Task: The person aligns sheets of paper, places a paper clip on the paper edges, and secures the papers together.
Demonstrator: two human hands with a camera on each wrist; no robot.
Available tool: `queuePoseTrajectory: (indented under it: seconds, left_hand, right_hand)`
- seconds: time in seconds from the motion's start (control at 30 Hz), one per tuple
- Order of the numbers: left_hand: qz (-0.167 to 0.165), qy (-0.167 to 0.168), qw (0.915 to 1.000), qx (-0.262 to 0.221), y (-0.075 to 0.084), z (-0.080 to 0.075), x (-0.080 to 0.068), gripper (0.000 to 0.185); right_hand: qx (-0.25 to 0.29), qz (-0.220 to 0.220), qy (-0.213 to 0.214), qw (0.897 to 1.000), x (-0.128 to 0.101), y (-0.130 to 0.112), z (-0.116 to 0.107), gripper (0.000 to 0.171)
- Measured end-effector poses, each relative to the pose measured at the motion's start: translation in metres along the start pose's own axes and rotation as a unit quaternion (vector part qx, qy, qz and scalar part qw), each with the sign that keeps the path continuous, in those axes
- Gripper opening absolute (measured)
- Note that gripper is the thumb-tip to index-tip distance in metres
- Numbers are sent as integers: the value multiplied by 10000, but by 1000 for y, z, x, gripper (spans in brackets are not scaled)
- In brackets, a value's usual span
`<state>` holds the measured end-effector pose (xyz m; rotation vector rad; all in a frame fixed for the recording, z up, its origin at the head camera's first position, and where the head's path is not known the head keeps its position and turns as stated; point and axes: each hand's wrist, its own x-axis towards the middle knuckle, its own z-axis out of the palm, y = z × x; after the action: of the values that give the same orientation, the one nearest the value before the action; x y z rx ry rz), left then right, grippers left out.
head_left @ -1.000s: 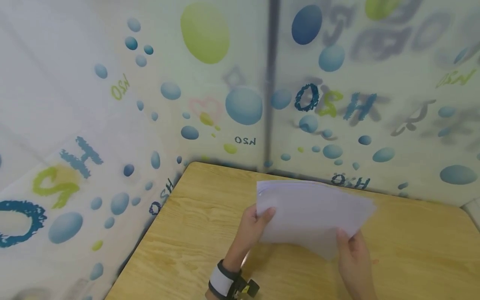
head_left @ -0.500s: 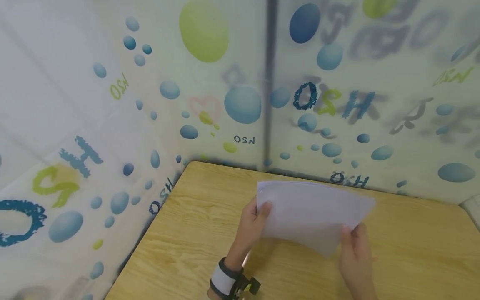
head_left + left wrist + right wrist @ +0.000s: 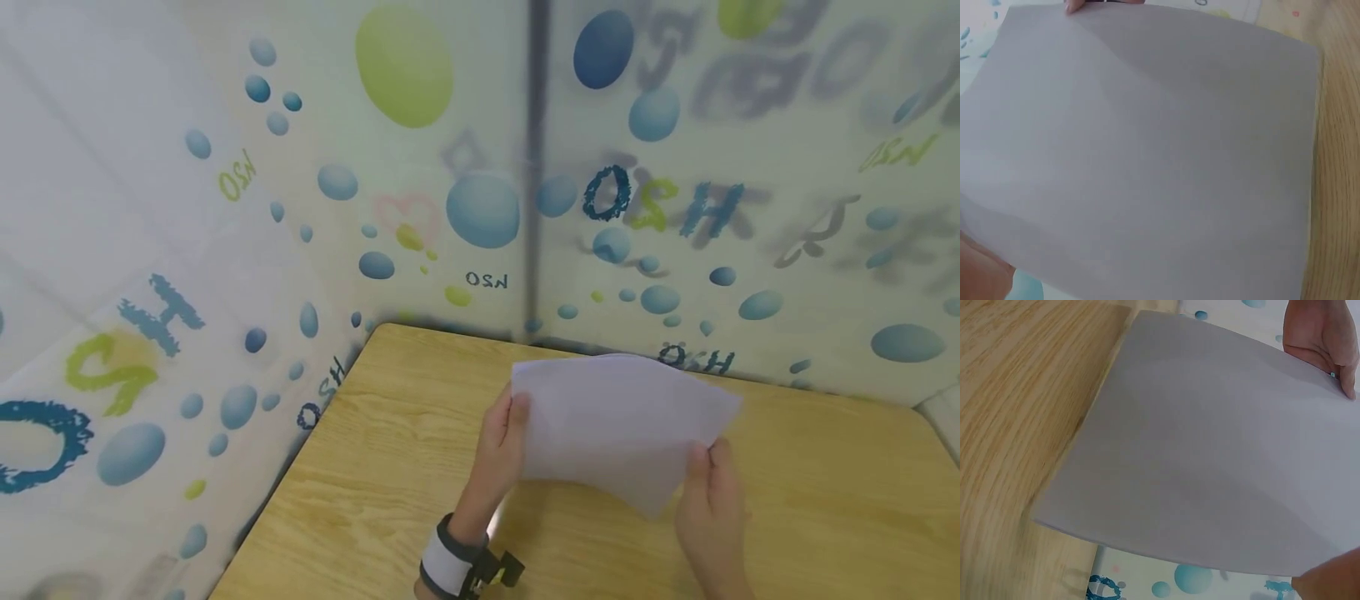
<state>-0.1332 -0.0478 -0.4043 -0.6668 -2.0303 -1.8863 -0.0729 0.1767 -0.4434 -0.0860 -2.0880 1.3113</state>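
A white sheet of paper [image 3: 615, 421] is held just above the wooden table [image 3: 390, 467], bowed slightly upward in the middle. My left hand [image 3: 516, 415] pinches its left edge, thumb on top, with a wrist strap below. My right hand [image 3: 705, 462] pinches the lower right corner. In the left wrist view the paper [image 3: 1147, 156] fills the frame, and a fingertip of the right hand [image 3: 1074, 6] shows at its far edge. In the right wrist view the paper [image 3: 1210, 456] hangs over the table [image 3: 1016, 394], with the left hand [image 3: 1325, 340] on its far corner.
Curtain walls [image 3: 225, 208] printed with blue and green bubbles close in the table at the back and left. A dark vertical pole [image 3: 536, 167] stands at the back corner. The table's rounded back right corner [image 3: 926, 417] lies near the right wall.
My left hand has slid a little up the paper's left edge. The sheet has bowed upward slightly, and the right hand has shifted slightly on its corner.
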Motion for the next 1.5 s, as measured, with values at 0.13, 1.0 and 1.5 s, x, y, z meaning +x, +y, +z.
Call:
queuePoseTrajectory:
  seconds: [0.13, 1.0, 1.5]
  left_hand:
    - [134, 61, 9999, 14, -12, 0, 0, 18]
    - [836, 87, 9965, -33, 15, -9, 3, 19]
    - [-576, -107, 9982, -136, -27, -2, -15, 27]
  right_hand:
    - [103, 419, -38, 9991, 1, -3, -2, 29]
    - [191, -341, 269, 9989, 9, -11, -12, 26]
    - [-113, 388, -433, 9982, -2, 16, -1, 26]
